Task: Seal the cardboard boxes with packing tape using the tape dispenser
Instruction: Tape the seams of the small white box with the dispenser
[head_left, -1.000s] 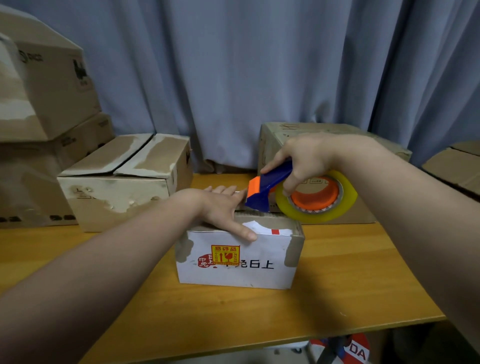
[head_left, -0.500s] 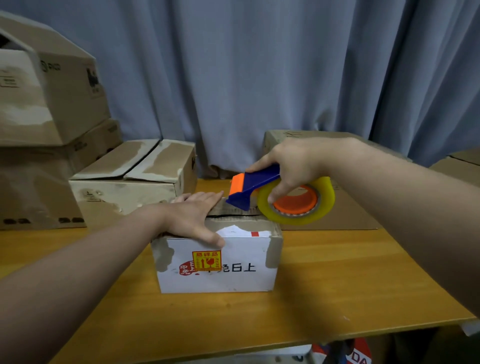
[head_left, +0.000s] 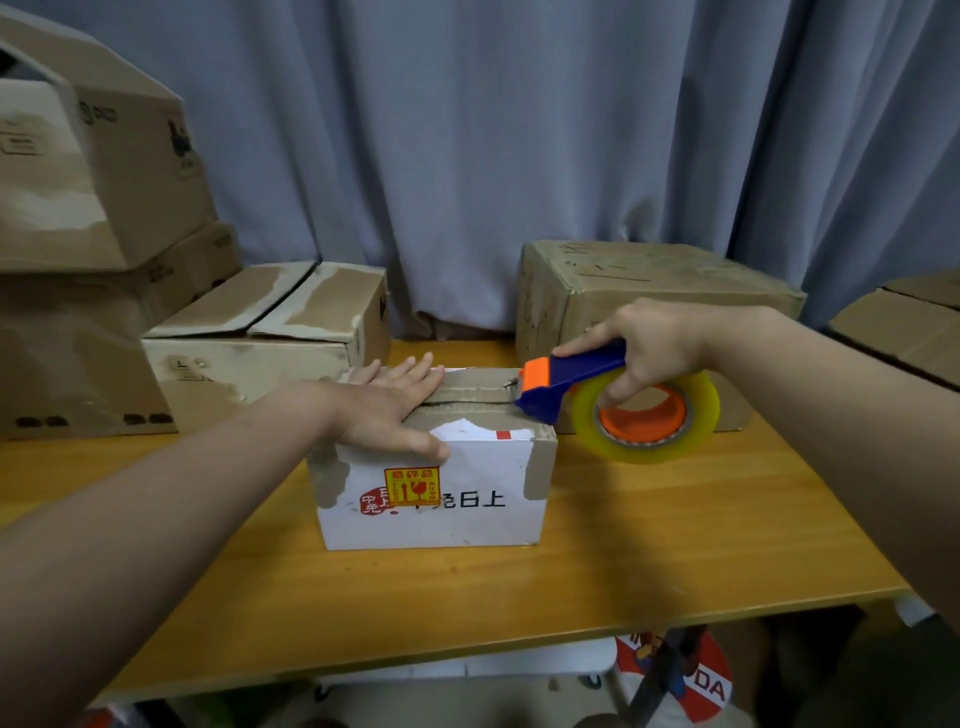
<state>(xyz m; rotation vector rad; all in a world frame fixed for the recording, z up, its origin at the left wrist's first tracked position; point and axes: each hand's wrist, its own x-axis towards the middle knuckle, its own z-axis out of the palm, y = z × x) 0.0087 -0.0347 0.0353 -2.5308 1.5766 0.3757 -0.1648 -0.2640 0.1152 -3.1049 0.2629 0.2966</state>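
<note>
At centre frame, on the bench (head_left: 675, 545): small white-fronted box (head_left: 431, 514), flaps (head_left: 478, 382) closed. Left grip (head_left: 387, 405) released, flat on the flaps. Right grip (head_left: 657, 345) clenched round the tape dispenser (head_left: 563, 387), nose at the right end of the seam (head_left: 467, 400). Likely mid-pass along that seam; calls next for running tape over the right edge, then tearing it. Hard to make out: clear tape on the seam; box's right side hidden.
</note>
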